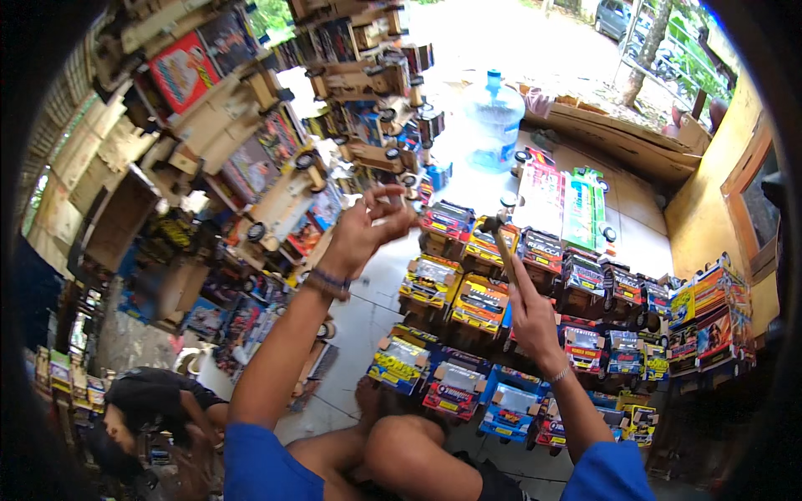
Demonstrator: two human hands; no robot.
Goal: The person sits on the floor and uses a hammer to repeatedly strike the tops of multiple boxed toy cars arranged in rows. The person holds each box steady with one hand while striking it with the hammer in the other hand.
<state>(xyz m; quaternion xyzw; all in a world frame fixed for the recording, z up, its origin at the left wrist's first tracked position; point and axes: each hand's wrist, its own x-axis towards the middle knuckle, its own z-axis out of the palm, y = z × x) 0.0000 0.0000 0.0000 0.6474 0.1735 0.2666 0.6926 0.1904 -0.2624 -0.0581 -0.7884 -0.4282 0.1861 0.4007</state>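
My right hand [533, 321] is wrapped round the handle of a hammer [506, 253], its dark head raised above the rows of toy trucks. Raised at centre left, my left hand [368, 232] has loosely bent fingers with gaps between them, and nothing shows in it. Beneath the hammer stand wooden toy trucks with bright printed fronts, among them a yellow-orange truck [480, 302] and a blue truck [510, 407]. My left hand is nearest to a red and blue truck [447, 221] and the stacked toy trucks beside it.
Toy trucks are piled high on the left, wheels outward [284, 200]. A water jug [494, 125] stands at the back, near long green [585, 209] and cardboard pieces [614, 134]. More trucks stack at right [713, 321]. A person in dark clothes [159, 409] bends at lower left.
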